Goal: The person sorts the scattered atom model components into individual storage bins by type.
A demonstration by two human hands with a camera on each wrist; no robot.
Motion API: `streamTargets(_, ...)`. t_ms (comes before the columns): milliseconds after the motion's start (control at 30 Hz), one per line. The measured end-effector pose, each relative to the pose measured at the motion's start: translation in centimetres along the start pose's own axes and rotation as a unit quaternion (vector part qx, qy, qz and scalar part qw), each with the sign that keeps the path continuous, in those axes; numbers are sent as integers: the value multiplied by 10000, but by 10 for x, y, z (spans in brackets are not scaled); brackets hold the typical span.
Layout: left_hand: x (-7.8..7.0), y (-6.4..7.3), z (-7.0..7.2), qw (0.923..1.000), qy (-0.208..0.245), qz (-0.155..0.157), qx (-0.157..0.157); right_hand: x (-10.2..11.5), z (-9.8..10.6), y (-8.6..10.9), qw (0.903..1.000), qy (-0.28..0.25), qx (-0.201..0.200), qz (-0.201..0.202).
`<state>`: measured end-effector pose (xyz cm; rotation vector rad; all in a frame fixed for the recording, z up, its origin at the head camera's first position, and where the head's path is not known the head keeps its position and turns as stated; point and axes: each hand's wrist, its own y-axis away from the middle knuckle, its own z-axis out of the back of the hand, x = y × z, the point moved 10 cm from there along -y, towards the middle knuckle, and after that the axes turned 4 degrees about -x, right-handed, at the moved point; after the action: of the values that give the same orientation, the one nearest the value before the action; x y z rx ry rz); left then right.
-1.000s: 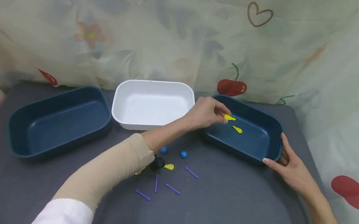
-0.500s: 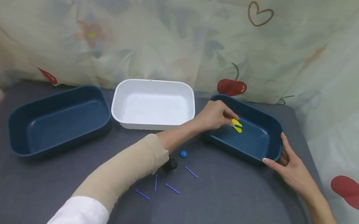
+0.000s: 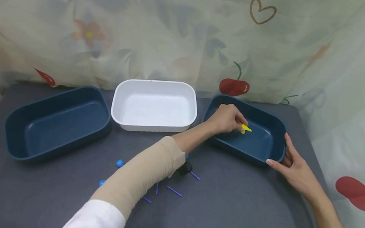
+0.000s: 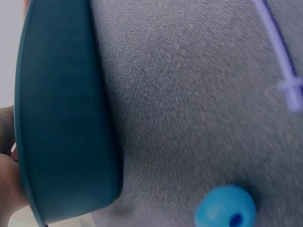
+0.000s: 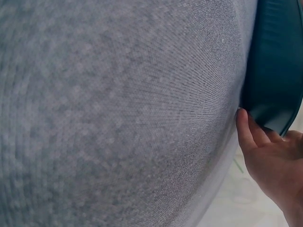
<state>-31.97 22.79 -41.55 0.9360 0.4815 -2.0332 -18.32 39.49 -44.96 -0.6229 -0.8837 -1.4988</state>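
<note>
My left hand [image 3: 227,119] reaches over the left part of the dark blue bin [image 3: 254,156] on the right. Between thumb and fingers it pinches a small yellow teardrop-shaped piece [image 3: 246,128], low inside the bin. Another bit of yellow shows just under it, mostly hidden by the fingertips. My right hand [image 3: 296,174] grips the bin's right end, thumb at the near corner and fingers along the end wall. In the right wrist view the fingers [image 5: 245,125] lie against the bin's lower end. The left wrist view has the bin's outer wall [image 4: 66,113] alongside the hand.
A white bin [image 3: 151,127] stands at the back middle, another dark blue bin [image 3: 59,122] at left. On the grey table lie blue beads [image 3: 119,163] and thin purple sticks [image 3: 174,191], partly behind the left sleeve. A patterned curtain [image 3: 168,20] hangs behind the bins.
My left hand has moved right and slightly down with the yellow piece, now over the one seen lying in the bin. Its sleeve uncovers blue beads on the left. My right hand keeps its place.
</note>
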Motion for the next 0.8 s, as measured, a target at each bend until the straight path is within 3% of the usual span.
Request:
streamTargets(300, 16, -5, 0, 9975, -444, 532, -133, 1, -1, 0, 9999, -117, -41, 80)
streamTargets(567, 16, -9, -15, 9963, -672, 291, 452, -2, 1, -1, 9999, -16, -130, 49)
streamTargets(800, 18, -10, -19, 9950, -857, 259, 433, -3, 0, -1, 9998, -2, -184, 20)
